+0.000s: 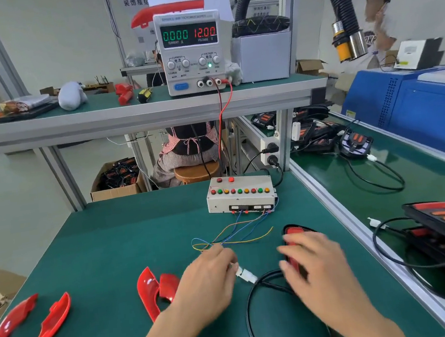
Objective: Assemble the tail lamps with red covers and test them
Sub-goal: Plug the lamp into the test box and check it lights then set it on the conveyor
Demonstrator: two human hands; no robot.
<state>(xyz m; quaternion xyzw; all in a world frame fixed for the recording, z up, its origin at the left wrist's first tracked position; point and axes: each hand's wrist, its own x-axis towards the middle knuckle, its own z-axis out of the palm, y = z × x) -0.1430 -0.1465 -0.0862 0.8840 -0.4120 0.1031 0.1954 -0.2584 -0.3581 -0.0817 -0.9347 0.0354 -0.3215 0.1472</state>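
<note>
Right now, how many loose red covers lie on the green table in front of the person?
3. Two long red covers lie at the left edge; one curved red cover lies beside the left hand, which may hide part of it.
</note>
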